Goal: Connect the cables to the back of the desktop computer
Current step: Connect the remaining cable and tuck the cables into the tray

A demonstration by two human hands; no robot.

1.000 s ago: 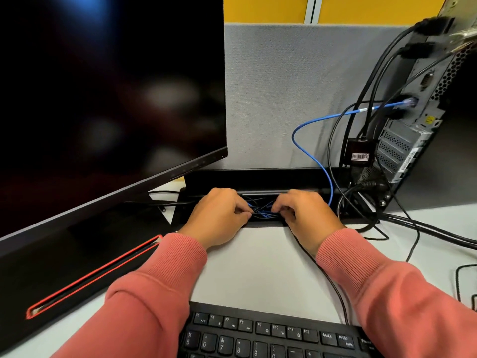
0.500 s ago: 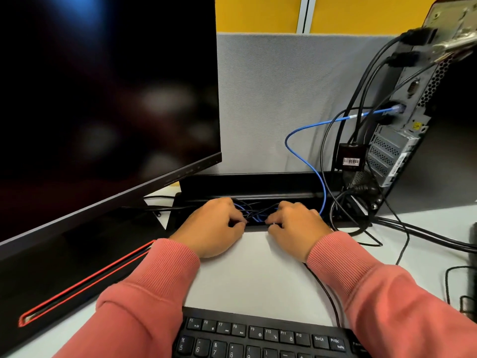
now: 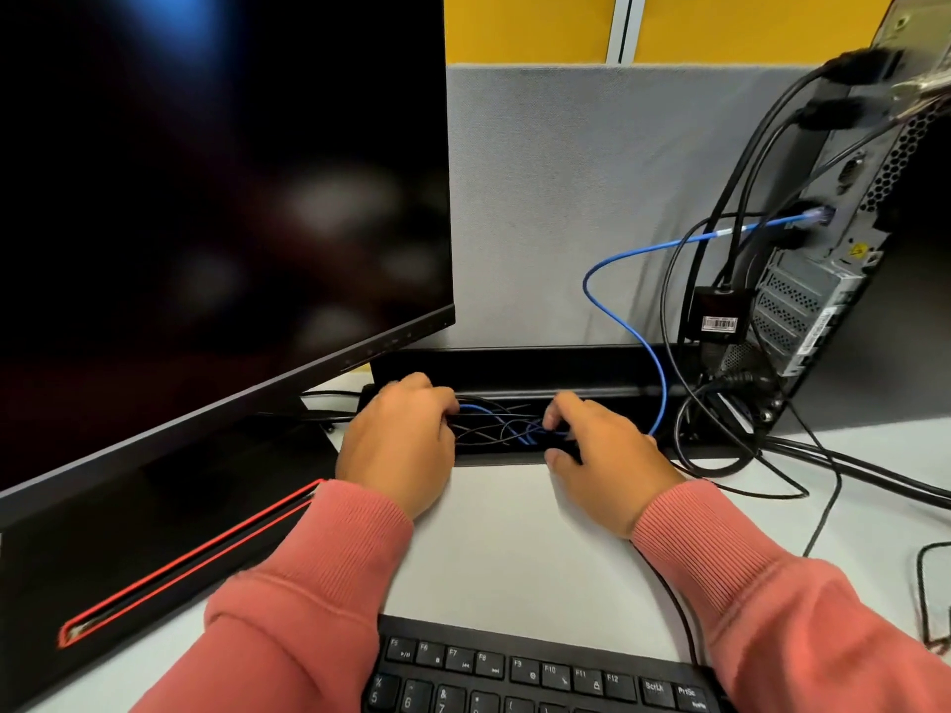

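Head view looks down on a white desk [image 3: 514, 532] where both hands reach into a black cable trough [image 3: 514, 367] running along the grey partition [image 3: 566, 198]. Left hand [image 3: 396, 445] lies knuckles-up at the trough's left end, fingers curled down into it; whether they pinch a wire is hidden from here. Right hand [image 3: 602, 455] has its curled fingers and thumb among the tangle of thin black and blue wires [image 3: 499, 424], seemingly pinching some. At right stands the desktop computer [image 3: 833, 259], back panel facing the hands, with several black cables [image 3: 720, 198] already plugged in high up and a blue network cable [image 3: 633, 311] looping from its port down into the trough. A dark monitor [image 3: 216, 187] fills the left, and a black keyboard [image 3: 535, 671] sits near the bottom edge between the pink sleeves [image 3: 309, 584].
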